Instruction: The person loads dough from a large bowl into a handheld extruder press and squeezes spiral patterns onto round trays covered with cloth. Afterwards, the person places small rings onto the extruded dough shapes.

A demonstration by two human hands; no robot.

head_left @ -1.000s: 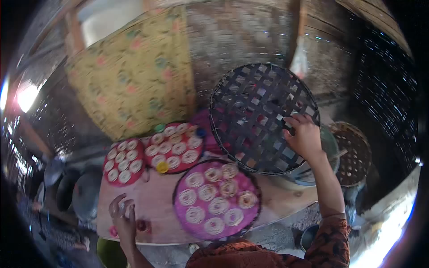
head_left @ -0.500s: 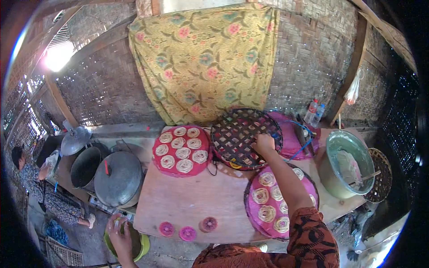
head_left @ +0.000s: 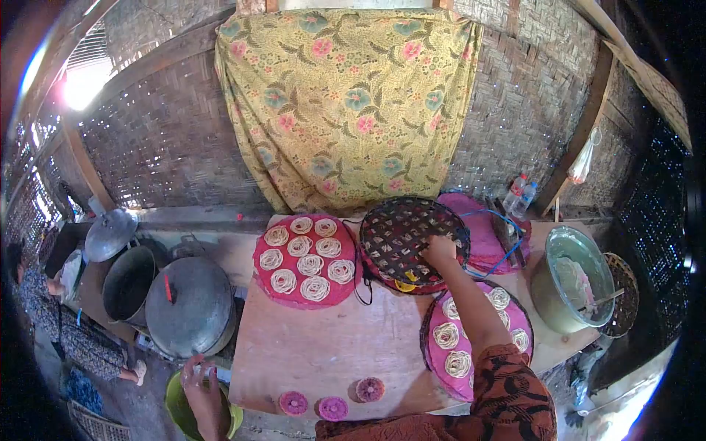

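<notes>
My right hand (head_left: 440, 252) is closed at the right part of a dark, open-weave round tray (head_left: 401, 234), fingers curled onto its lattice. The tray rests on a stack at the back of the table. Under my right forearm is a pink round mat (head_left: 474, 378) bearing several pale noodle-like coils (head_left: 446, 336). To the left of the tray, another pink mat (head_left: 293, 285) carries several similar coils (head_left: 309, 265). My left hand (head_left: 204, 393) is raised over a green basin (head_left: 234, 422), its fingers apart, with nothing clearly visible in them.
Three small pink-purple discs (head_left: 333, 408) sit near the table's (head_left: 301, 353) front edge. A large lidded pot (head_left: 190, 305) stands left. On the right are a green bucket (head_left: 544, 294) with pale dough and two bottles (head_left: 521, 195). Another person (head_left: 70, 323) stands far left.
The view has shifted, so the table's contents appear lower and further right. My right hand stays on the woven tray. My left hand remains over the green basin, its fingers slightly differently posed.
</notes>
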